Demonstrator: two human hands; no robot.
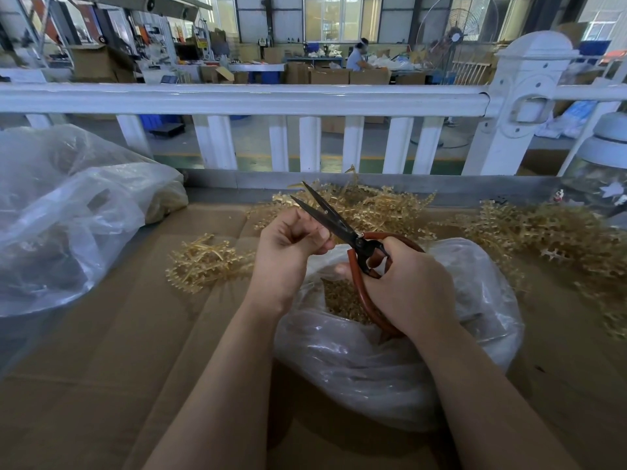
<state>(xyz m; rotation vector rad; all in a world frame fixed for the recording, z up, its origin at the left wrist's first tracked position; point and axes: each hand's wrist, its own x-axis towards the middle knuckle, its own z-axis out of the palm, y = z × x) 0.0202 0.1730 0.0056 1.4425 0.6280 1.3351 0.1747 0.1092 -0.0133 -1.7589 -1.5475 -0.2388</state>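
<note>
The scissors (339, 227) have open black blades and red handles. The right hand (410, 290) grips them; the left hand (288, 245) curls, hold unclear.

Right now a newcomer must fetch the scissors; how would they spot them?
Below the white railing, the nearer clear plastic bag sits on cardboard. Above it the right hand grips the scissors: the only dark blades and red loop handles among pale golden plastic pieces.
</note>
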